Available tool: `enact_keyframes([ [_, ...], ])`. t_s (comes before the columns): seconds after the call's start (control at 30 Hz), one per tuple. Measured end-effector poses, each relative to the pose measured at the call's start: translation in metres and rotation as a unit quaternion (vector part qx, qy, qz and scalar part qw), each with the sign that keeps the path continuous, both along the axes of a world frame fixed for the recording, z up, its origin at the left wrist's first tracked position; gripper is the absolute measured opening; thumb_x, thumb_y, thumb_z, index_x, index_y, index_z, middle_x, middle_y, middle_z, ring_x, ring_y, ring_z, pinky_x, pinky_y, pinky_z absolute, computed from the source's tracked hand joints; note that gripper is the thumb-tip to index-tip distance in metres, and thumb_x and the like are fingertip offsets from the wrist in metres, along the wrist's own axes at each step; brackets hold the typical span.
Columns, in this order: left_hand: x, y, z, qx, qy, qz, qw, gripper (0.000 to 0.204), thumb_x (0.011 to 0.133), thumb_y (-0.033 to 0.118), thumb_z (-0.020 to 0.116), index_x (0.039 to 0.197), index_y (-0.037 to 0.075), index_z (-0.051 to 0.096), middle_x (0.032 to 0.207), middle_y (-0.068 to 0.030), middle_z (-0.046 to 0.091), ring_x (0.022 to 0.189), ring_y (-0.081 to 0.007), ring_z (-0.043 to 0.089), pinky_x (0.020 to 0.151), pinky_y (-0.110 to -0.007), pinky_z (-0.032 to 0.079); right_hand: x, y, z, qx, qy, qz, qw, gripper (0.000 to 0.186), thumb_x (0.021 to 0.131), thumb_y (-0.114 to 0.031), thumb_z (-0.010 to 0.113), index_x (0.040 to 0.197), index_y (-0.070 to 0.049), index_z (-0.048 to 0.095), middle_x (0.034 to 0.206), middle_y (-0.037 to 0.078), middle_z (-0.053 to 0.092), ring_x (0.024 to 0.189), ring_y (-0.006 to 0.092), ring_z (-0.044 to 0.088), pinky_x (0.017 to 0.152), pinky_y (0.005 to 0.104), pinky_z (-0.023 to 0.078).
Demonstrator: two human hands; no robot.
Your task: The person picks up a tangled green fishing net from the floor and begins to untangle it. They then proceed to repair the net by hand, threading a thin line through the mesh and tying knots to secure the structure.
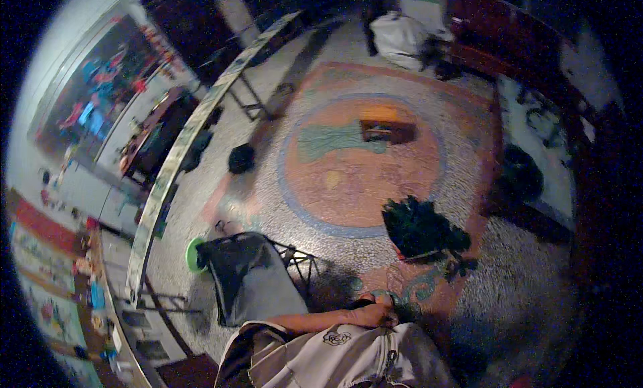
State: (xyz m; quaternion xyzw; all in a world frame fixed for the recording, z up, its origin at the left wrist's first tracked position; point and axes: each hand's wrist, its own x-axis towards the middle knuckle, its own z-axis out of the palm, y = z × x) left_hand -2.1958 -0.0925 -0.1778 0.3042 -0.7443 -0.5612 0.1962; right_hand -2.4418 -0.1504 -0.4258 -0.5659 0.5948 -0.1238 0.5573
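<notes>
My left forearm comes out of a beige sleeve and crosses in front of the beige zipped jacket [315, 351] that I wear. At its end my left hand [376, 313] rests near the front of the jacket, its fingers blurred and dim. Whether it holds anything cannot be made out; a small dark patch shows just beyond it. My right hand cannot be told apart in the darkness at the lower right. Close to my left arm stands a grey chair [258, 277] with thin dark legs.
A dark leafy-looking bundle [422, 230] lies ahead on the pebbly floor. Beyond it, an orange-brown box [387, 124] sits on a painted circle. A long narrow table [181, 147] runs along the left, with a green round object [195, 255] beside the chair. Something white and bulky [398, 38] stands far off.
</notes>
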Motion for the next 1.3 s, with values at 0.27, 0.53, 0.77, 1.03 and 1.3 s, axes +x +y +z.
enact_keyframes([
  [0.27,-0.025,-0.042,0.026,0.143,-0.166,-0.041,0.975,0.018,0.08,0.011,0.048,0.095,0.008,0.056,0.088,-0.01,0.058,0.082,-0.0216,0.056,0.073,-0.032,0.042,-0.046,-0.002,-0.009,-0.02,-0.014,-0.094,0.995,0.014,0.073,-0.019,0.058,0.074,-0.005,0.057,0.062,0.005,0.054,0.053,0.0142,0.051,0.046,0.0285,0.041],
  [0.53,-0.046,-0.097,0.003,0.234,-0.167,0.033,0.957,0.022,0.079,0.016,0.052,0.097,0.003,0.056,0.101,-0.0109,0.057,0.09,-0.027,0.056,0.078,-0.033,0.042,-0.163,-0.066,-0.044,-0.062,-0.128,-0.298,0.944,0.013,0.073,-0.018,0.059,0.075,-0.006,0.056,0.062,0.004,0.054,0.053,0.0138,0.051,0.045,0.0278,0.041],
  [0.77,-0.131,-0.19,-0.009,0.306,-0.158,0.138,0.928,0.022,0.081,0.018,0.051,0.097,0.004,0.057,0.091,-0.0152,0.059,0.087,-0.0272,0.057,0.075,-0.033,0.043,-0.261,-0.266,-0.102,-0.147,0.146,-0.31,0.928,0.015,0.074,-0.018,0.061,0.071,-0.005,0.054,0.065,0.005,0.054,0.048,0.0132,0.048,0.042,0.029,0.04],
  [1.03,-0.184,-0.251,-0.055,0.238,-0.292,0.117,0.919,0.026,0.079,0.021,0.054,0.102,0.01,0.055,0.09,-0.0151,0.058,0.07,-0.0306,0.059,0.062,-0.034,0.047,-0.373,-0.441,-0.178,-0.076,-0.109,-0.402,0.906,0.008,0.073,-0.017,0.06,0.073,-0.01,0.056,0.058,0.003,0.052,0.045,0.0153,0.045,0.042,0.0324,0.04],
  [1.3,-0.208,-0.259,-0.089,0.402,-0.374,0.098,0.83,0.025,0.078,0.018,0.053,0.102,0.009,0.056,0.095,-0.0123,0.059,0.078,-0.0265,0.059,0.066,-0.032,0.048,-0.362,-0.54,-0.2,-0.131,0.037,-0.4,0.906,0.023,0.077,-0.032,0.054,0.078,-0.009,0.059,0.064,0.004,0.057,0.046,0.016,0.05,0.043,0.0304,0.041],
])
